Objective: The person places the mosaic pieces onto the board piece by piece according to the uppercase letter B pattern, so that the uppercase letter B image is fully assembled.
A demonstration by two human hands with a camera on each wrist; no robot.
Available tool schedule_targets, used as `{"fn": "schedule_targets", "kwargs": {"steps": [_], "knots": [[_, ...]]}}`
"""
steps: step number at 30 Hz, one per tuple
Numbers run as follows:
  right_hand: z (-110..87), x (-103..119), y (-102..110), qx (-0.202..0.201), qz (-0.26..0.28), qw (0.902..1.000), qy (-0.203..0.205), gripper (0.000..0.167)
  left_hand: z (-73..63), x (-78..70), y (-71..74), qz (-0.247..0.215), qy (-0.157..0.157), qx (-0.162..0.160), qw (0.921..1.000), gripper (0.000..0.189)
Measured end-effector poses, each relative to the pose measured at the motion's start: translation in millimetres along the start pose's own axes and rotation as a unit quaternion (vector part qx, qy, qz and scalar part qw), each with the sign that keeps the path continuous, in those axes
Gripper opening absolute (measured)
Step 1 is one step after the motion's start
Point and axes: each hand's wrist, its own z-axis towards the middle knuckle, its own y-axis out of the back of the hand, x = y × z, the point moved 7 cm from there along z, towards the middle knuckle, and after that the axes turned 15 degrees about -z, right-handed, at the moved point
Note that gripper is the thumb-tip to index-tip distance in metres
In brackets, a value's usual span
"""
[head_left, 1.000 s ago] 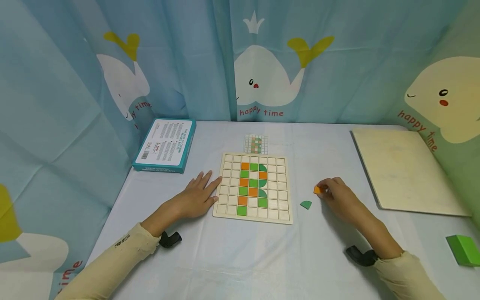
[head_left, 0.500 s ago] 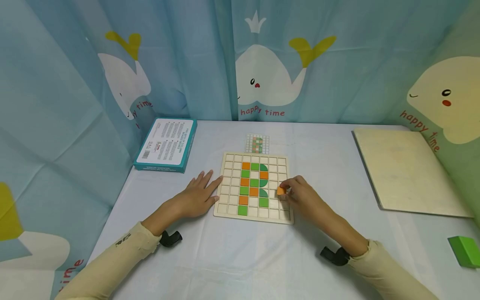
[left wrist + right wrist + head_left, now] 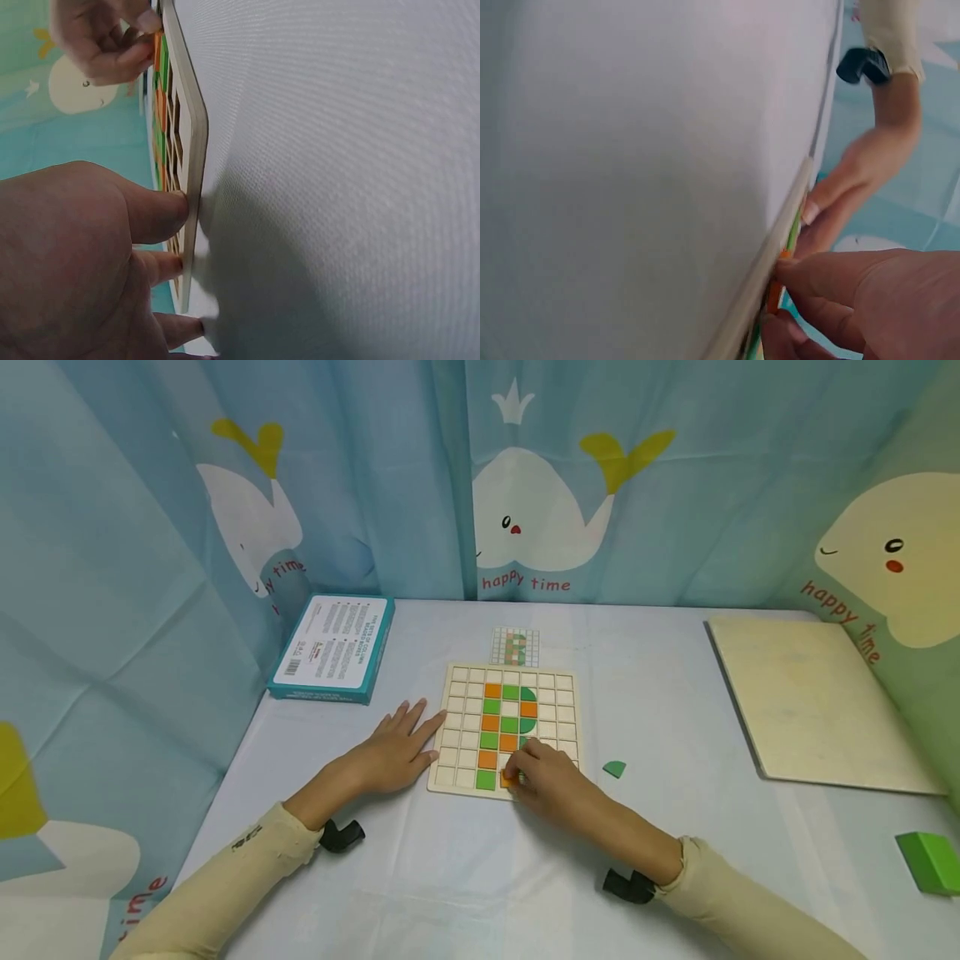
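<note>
A wooden grid board (image 3: 547,729) lies mid-table, with orange and green square tiles and dark green quarter-circle tiles in its cells. My left hand (image 3: 393,756) rests flat with spread fingers at the board's left edge; in the left wrist view its thumb (image 3: 169,214) touches the rim. Over the front row, my right hand (image 3: 555,783) pinches an orange square tile (image 3: 506,780) between thumb and fingers, just right of a green square tile (image 3: 486,780). The right wrist view shows this orange tile (image 3: 775,297) close against the board. My right fingers hide part of the board's lower right.
One green quarter-circle tile (image 3: 614,769) lies on the table right of the board. A small pattern card (image 3: 515,647) sits behind it. A teal-edged box (image 3: 330,647) stands back left, a plain wooden panel (image 3: 817,697) at right, and a green block (image 3: 930,862) front right.
My right hand has carried the orange tile leftward from beside the loose quarter-circle tile, across the board's right side to its front row. My left hand has stayed in place.
</note>
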Motion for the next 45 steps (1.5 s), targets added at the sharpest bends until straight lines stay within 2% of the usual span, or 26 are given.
{"fn": "schedule_targets", "kwargs": {"steps": [5, 7, 14, 17, 22, 25, 27, 30, 33, 37, 39, 42, 45], "knots": [[-4.8, 8.4, 1.3, -0.039, -0.016, 0.9984, 0.038, 0.016, -0.6, -1.0, 0.6, -0.005, 0.000, -0.002, 1.0000, 0.066], [-5.9, 8.9, 1.3, -0.043, -0.013, 0.9981, 0.043, 0.016, -1.4, -2.2, 1.4, -0.007, -0.002, -0.004, 1.0000, 0.066], [-11.0, 1.9, 7.1, -0.010, -0.012, 0.9995, 0.028, 0.018, -2.3, -3.5, 1.5, -0.009, -0.005, -0.006, 0.9999, 0.066], [-16.2, -12.9, 17.0, 0.022, -0.015, 0.9997, 0.000, 0.020, -2.1, -2.8, 0.9, -0.011, -0.007, -0.005, 0.9999, 0.066], [-31.1, -55.7, 38.3, 0.079, -0.046, 0.9930, -0.075, 0.029, -2.9, -3.2, 1.3, -0.008, -0.009, -0.005, 0.9999, 0.066], [-44.6, -82.3, 46.0, 0.094, -0.068, 0.9877, -0.105, 0.036, -3.5, -4.2, 2.0, -0.008, -0.011, -0.005, 0.9999, 0.066], [-53.5, -96.5, 46.2, 0.099, -0.060, 0.9862, -0.118, 0.035, -3.7, -4.7, 2.3, -0.009, -0.012, -0.006, 0.9999, 0.066], [-62.9, -109.4, 40.9, 0.098, -0.023, 0.9878, -0.119, 0.026, -3.4, -5.1, 2.0, -0.007, -0.013, -0.006, 0.9999, 0.066], [-66.4, -112.6, 36.3, 0.075, 0.007, 0.9928, -0.093, 0.019, -3.6, -5.2, 1.7, -0.005, -0.012, -0.005, 0.9999, 0.066], [-67.5, -111.3, 37.2, 0.034, 0.001, 0.9978, -0.057, 0.028, -4.2, -5.6, 1.7, -0.007, -0.009, -0.005, 0.9999, 0.066], [-68.2, -113.5, 38.0, 0.028, -0.002, 0.9967, -0.077, 0.028, -4.6, -5.9, 1.9, -0.008, -0.008, -0.004, 0.9999, 0.066], [-69.4, -120.0, 36.2, 0.042, -0.003, 0.9885, -0.145, 0.021, -4.8, -6.4, 2.1, -0.010, -0.007, -0.003, 0.9999, 0.066], [-70.8, -122.7, 30.5, 0.070, -0.006, 0.9781, -0.196, 0.032, -4.6, -6.4, 1.9, -0.010, -0.009, -0.004, 0.9999, 0.066]]}}
